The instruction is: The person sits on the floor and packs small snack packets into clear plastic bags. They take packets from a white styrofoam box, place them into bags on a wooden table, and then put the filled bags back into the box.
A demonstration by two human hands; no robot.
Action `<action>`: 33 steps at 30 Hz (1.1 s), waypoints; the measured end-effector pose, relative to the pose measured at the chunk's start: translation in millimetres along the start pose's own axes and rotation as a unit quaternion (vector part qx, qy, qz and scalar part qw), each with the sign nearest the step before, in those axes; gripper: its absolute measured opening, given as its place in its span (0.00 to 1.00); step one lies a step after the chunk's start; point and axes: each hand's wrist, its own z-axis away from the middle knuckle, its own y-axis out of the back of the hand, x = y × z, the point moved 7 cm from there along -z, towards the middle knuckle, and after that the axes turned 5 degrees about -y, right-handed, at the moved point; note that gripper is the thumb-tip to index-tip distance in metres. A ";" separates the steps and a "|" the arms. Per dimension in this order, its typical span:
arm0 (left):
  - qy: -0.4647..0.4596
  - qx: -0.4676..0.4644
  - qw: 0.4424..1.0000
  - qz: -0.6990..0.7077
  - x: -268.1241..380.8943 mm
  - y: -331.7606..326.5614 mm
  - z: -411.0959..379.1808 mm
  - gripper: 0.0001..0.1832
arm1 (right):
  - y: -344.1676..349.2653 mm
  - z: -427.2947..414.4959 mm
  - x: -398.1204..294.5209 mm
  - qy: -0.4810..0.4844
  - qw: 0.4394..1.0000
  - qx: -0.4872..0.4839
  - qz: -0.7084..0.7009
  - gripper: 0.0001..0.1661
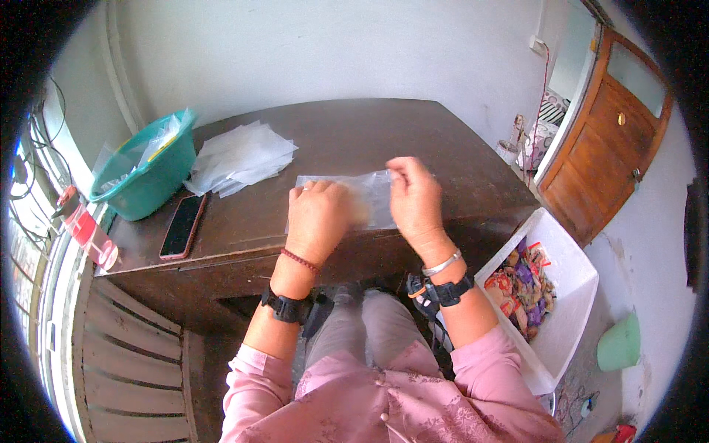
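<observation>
A clear plastic bag (379, 202) lies flat at the front edge of the dark wooden table (354, 133). My left hand (318, 213) rests on the bag's left part, its fingers curled down and partly blurred; whether it pinches the plastic is hidden. At the bag's upper right corner is my right hand (415, 199), thumb and fingers close together by the edge; blur hides whether they grip it. To the left, a loose pile of clear plastic bags (241, 155) is spread on the table.
A teal plastic basin (149, 183) holding plastic bags stands at the table's left, near a phone (183, 227) and a pink bottle (91, 235). Right of my legs, a white foam box (570, 288) contains wrapped packets (523, 290). A green bucket (619, 343) stands beyond it, below a wooden door (606, 133).
</observation>
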 end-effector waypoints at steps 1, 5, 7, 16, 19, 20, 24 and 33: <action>-0.003 -0.012 1.000 -0.001 -4.3 -9.4 -1.2 0.11 | -8.0 2.3 -11.5 0.056 0.998 -0.006 0.019 0.10; -0.018 -0.070 0.997 -0.008 -16.5 -31.2 -4.3 0.17 | -63.9 13.8 15.1 0.041 0.985 -0.166 0.031 0.15; -0.017 -0.081 0.997 -0.011 -16.1 -27.0 -1.0 0.19 | -68.8 15.0 15.0 0.038 0.979 -0.198 0.032 0.17; 0.050 -0.095 0.994 0.020 -37.0 -28.1 6.5 0.22 | -56.3 14.7 22.2 -0.084 0.971 -0.221 0.046 0.15; 0.054 -0.093 0.994 0.031 -36.2 -27.2 5.8 0.22 | -57.7 15.1 27.2 -0.044 0.977 -0.201 0.060 0.14; 0.055 -0.094 0.994 0.029 -35.4 -26.2 5.6 0.22 | -58.7 15.8 28.4 -0.032 0.977 -0.200 0.060 0.13; 0.051 -0.054 0.997 0.036 -34.8 -23.2 6.8 0.19 | -60.0 18.5 23.0 0.043 0.981 -0.174 0.080 0.13; 0.055 -0.025 0.995 0.077 -34.0 -15.1 6.8 0.10 | -51.6 13.9 22.6 -0.028 0.981 -0.185 0.045 0.11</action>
